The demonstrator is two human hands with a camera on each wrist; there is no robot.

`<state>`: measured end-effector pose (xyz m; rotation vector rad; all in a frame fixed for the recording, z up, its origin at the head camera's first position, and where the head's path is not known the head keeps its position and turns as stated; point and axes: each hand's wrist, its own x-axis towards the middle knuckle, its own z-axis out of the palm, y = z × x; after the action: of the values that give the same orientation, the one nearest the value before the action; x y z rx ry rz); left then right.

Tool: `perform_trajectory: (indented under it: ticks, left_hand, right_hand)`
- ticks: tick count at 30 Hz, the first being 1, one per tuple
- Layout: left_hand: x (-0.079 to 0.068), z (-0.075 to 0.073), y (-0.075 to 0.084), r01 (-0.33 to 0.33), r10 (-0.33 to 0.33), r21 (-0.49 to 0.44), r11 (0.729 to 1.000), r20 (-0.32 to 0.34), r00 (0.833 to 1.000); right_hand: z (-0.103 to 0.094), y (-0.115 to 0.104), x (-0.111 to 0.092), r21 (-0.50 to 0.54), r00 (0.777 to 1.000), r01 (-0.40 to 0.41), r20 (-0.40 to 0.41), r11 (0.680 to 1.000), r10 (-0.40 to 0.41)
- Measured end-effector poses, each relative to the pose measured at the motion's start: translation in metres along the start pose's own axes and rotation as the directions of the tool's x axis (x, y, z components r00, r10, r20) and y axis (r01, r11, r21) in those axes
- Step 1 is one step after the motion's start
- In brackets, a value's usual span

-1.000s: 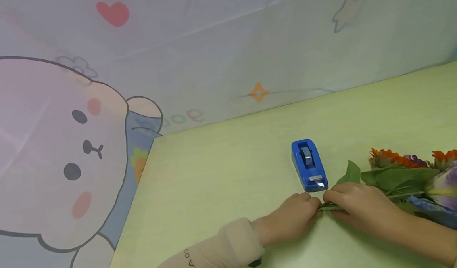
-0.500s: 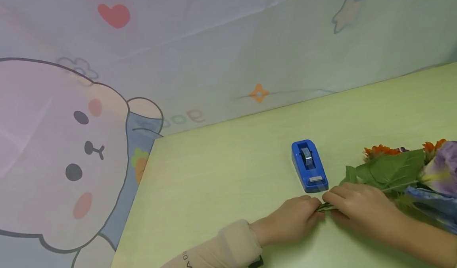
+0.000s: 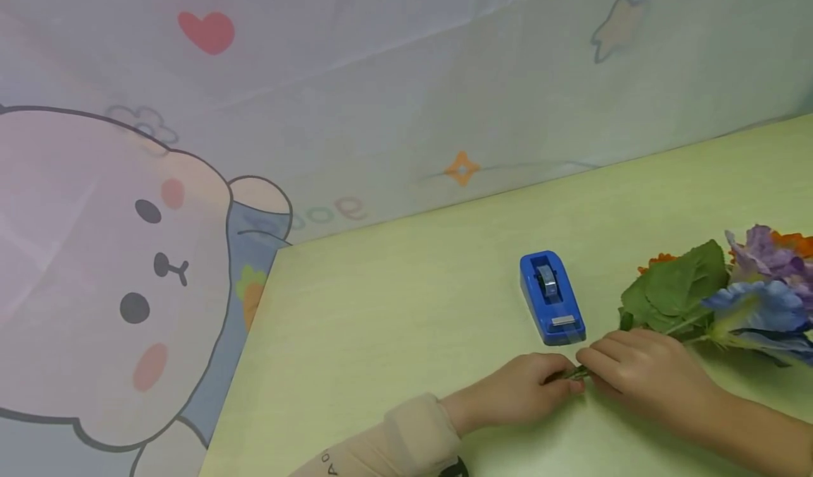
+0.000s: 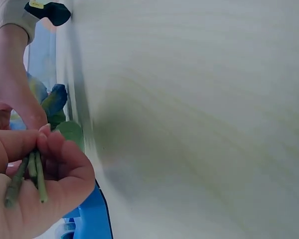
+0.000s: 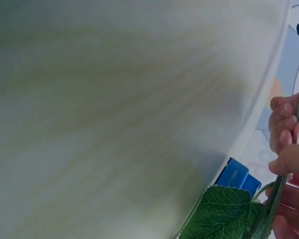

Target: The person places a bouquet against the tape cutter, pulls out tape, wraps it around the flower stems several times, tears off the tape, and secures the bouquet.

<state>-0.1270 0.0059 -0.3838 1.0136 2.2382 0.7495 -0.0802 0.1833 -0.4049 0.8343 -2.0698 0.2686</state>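
Upper frame: creased, pale backdrop (image 3: 356,75) | left: large printed cartoon animal (image 3: 95,265) | upper left: red heart (image 3: 208,33) | upper right: outlined star (image 3: 619,27) | lower centre to right: yellow-green tabletop (image 3: 394,308)

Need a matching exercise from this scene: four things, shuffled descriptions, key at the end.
1 Dispenser
2 Heart
3 Left hand
4 Right hand

A Holds stems nearer the flowers
B Blue, on table
C Holds stems near their free ends
D Red, on backdrop

Pairs: 1-B, 2-D, 3-C, 4-A
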Motion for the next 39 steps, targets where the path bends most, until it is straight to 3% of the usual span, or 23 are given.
perform_trajectory:
  ticks: [3, 6, 12, 19, 30, 39]
  left_hand:
    - [0.0003, -0.0001, -0.0008, 0.071, -0.070, -0.139, 0.988, 0.011, 0.997]
    - [0.0015, -0.0010, -0.0007, 0.129, -0.123, -0.259, 0.957, 0.037, 0.992]
    - [0.0027, -0.0033, -0.0007, 0.138, -0.113, -0.401, 0.906, 0.086, 0.990]
    - [0.0023, -0.0036, 0.0019, 0.194, -0.152, -0.591, 0.783, 0.121, 0.981]
    - [0.0079, -0.0037, 0.0042, 0.319, -0.212, -0.711, 0.627, 0.238, 0.948]
    - [0.0063, -0.0004, 0.0027, 0.292, -0.207, -0.736, 0.611, 0.207, 0.956]
  right_hand:
    - [-0.0005, -0.0001, -0.0003, -0.004, 1.000, -0.006, 0.000, 1.000, 0.006]
    - [-0.0016, -0.0004, -0.0007, -0.007, 1.000, -0.015, 0.004, 1.000, 0.015]
    - [-0.0032, -0.0005, -0.0014, -0.009, 0.999, -0.033, 0.004, 0.999, 0.033]
    - [-0.0042, -0.0001, -0.0010, 0.006, 0.999, -0.046, -0.009, 0.999, 0.046]
    - [-0.0065, -0.0002, -0.0007, 0.015, 0.999, -0.051, -0.010, 0.999, 0.051]
    - [-0.0076, 0.0000, -0.0014, 0.036, 0.998, -0.056, -0.016, 0.998, 0.057]
